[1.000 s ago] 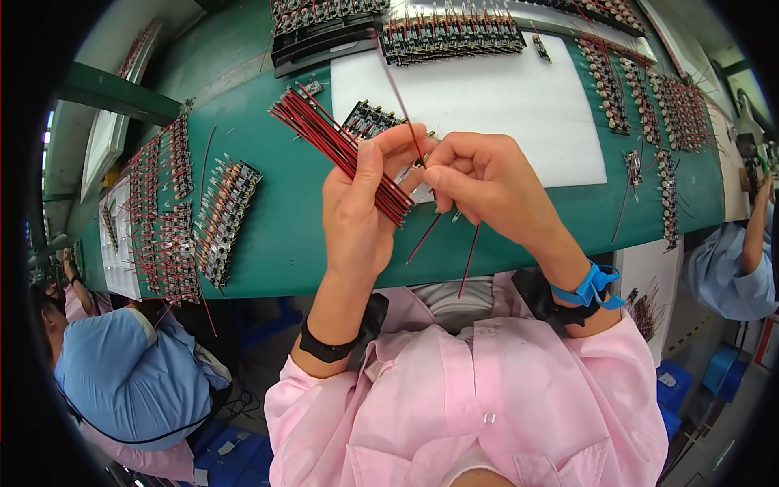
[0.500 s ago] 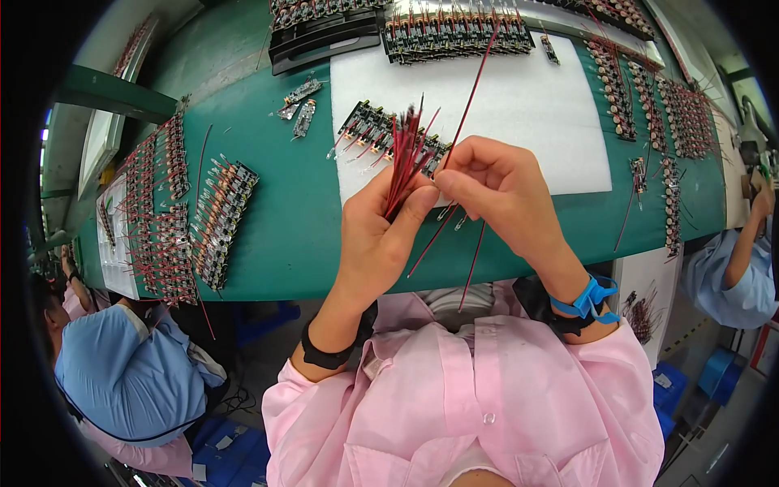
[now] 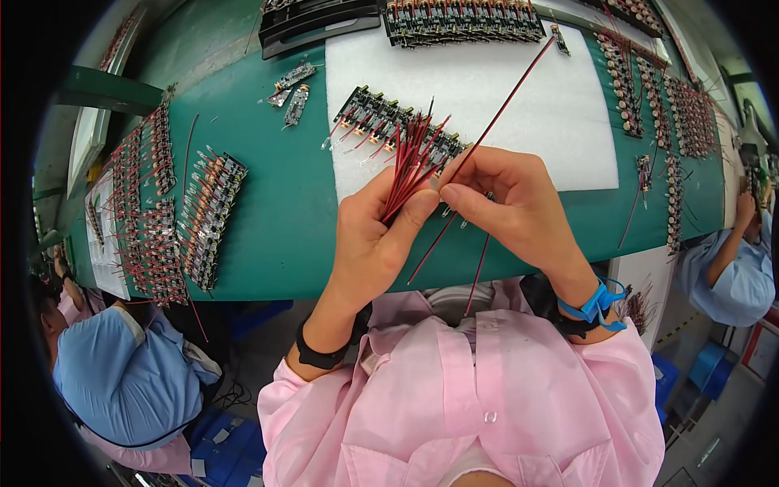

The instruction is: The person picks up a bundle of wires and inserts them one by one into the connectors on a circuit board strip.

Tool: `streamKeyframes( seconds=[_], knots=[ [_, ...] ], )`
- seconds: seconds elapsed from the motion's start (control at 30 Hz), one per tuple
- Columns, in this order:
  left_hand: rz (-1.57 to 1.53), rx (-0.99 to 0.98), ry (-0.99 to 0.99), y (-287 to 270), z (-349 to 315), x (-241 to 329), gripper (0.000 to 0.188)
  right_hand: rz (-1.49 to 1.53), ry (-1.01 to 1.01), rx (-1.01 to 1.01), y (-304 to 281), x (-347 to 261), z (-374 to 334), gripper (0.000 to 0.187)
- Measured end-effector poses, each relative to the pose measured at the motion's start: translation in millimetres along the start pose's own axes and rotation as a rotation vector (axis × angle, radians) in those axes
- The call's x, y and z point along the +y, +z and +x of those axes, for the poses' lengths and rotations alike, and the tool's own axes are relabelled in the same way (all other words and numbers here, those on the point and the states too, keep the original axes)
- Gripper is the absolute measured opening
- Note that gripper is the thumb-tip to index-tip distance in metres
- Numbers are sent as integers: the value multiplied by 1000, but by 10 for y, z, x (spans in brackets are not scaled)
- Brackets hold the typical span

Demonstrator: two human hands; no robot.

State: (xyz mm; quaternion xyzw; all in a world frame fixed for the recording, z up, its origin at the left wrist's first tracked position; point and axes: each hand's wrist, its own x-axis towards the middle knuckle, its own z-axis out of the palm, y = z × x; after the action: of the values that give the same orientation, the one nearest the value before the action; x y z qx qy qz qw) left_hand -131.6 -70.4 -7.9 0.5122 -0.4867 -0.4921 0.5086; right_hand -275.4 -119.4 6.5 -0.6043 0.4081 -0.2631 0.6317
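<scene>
My left hand [image 3: 375,235] is closed around a bundle of red and black wires [image 3: 411,166], whose ends fan out above the thumb. Close beside it, my right hand [image 3: 519,203] pinches a long red-and-black wire [image 3: 510,97] that slants up to the right; its lower end comes out below the hands. The fingertips of both hands nearly meet. Just beyond them lies a row of small circuit boards [image 3: 369,114] with short red wires and clear bulbs, on a white foam sheet [image 3: 544,122]. My fingers hide the near end of that row.
A black tray [image 3: 320,32] and a dense row of boards [image 3: 462,23] stand at the back. Wired boards [image 3: 215,219] cover the left of the green table [image 3: 292,219]; loose boards [image 3: 297,105] lie nearer the middle. More board rows [image 3: 621,89] fill the right. Co-workers in blue sit at both sides.
The long wire in my right hand now leans further to the right. Both hands stay close together, and the view has shifted slightly.
</scene>
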Motion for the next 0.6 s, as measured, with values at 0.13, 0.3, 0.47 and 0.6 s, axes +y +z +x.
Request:
streamKeyframes(
  seconds=[0.13,0.3,0.47,0.6],
  knots=[
    [-3,78,12,-65,-55,-71,17,-148,-98,121,-76,-38,6,7],
    [-218,182,120,-286,-264,-373,30,-325,-55,256,-397,110,69,6],
    [-51,209,282,-343,-375,-473,38,-439,-85,327,-380,265,91,6],
    [48,202,252,-342,-394,-460,42,-455,-151,397,-264,296,150,6]
  ],
)
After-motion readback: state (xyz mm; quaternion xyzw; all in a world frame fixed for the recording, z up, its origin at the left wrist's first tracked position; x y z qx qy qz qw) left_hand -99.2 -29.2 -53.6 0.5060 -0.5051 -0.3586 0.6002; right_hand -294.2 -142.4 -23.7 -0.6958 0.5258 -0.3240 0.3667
